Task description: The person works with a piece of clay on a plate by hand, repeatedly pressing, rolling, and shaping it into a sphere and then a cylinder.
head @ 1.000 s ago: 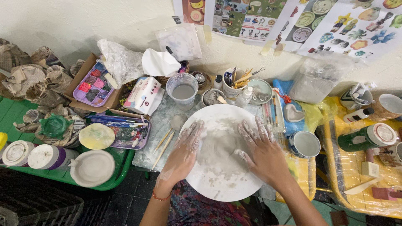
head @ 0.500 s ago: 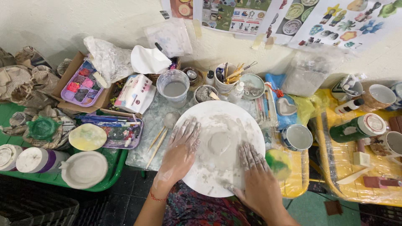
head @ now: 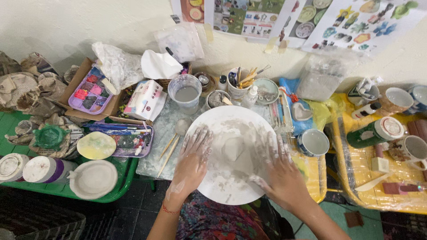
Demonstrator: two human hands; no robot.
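A round white board [head: 231,195] smeared with grey clay lies at the table's front edge. My left hand [head: 193,160] rests flat on its left side, fingers spread and coated in clay. My right hand [head: 280,171] lies flat on the right side, fingers apart, also clay-covered. A small pale lump of clay [head: 233,149] sits on the board between the two hands, touched by neither. Neither hand holds anything.
A cup of grey water [head: 185,94], a jar of brushes and tools [head: 239,82], wooden sticks [head: 168,149] and a paint palette [head: 133,141] stand behind and left. A green tray [head: 118,182] holds white dishes. Mugs [head: 313,142] and a yellow tray [head: 400,202] are on the right.
My right hand slid from the board's upper right down toward its lower right edge, then back up a little. My left hand stayed on the left side. The camera view shifted slightly.
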